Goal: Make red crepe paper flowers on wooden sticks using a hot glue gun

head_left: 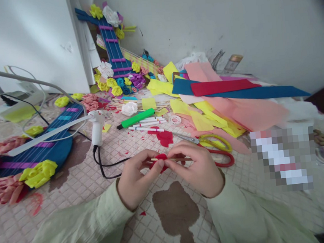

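Note:
Both my hands meet low in the middle of the view, over a patterned cloth. My left hand (134, 179) pinches a small piece of red paper (160, 160) wrapped round a thin wooden stick (179, 158). My right hand (197, 167) is closed on the stick and the red paper from the other side. The stick lies level between the fingers. A loose red paper scrap (165, 137) sits just beyond the hands.
Scissors with yellow and red handles (216, 147) lie right of my hands. A white glue gun (96, 127) with a black cord, a green marker (135, 119), pens, paper flowers, blue guitar-shaped boards (41, 148) and coloured paper sheets (220, 100) crowd the surface.

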`<state>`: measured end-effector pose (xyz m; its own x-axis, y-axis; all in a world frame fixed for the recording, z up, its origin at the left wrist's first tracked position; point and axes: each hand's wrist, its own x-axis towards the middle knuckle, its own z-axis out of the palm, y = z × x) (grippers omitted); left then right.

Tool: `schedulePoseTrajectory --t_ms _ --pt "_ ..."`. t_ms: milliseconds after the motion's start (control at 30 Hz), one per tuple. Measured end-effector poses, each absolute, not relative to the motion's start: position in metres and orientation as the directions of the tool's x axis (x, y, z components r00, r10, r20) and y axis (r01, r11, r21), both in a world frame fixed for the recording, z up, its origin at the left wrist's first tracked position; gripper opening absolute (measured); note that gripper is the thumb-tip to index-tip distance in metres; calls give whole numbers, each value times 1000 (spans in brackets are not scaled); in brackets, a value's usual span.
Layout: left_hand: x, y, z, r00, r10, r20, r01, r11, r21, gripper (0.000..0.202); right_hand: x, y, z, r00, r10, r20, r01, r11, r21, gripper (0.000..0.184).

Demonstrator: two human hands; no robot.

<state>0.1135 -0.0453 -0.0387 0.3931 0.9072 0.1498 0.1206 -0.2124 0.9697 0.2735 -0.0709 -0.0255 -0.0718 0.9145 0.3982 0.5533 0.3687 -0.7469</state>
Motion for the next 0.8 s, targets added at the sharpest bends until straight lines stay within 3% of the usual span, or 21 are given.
schedulePoseTrajectory --t_ms 300,467,800 --pt "112 -45 -36 432 871 235 197 -345 918 12 275 -71 -22 -133 918 374 532 385 -754 2" --pt "111 -44 -34 452 853 259 247 -399 883 16 272 -72 -26 -157 878 452 531 461 -711 4" --pt "111 -43 -42 391 869 304 148 -386 911 17 272 -73 -28 -153 897 414 535 428 -729 11"
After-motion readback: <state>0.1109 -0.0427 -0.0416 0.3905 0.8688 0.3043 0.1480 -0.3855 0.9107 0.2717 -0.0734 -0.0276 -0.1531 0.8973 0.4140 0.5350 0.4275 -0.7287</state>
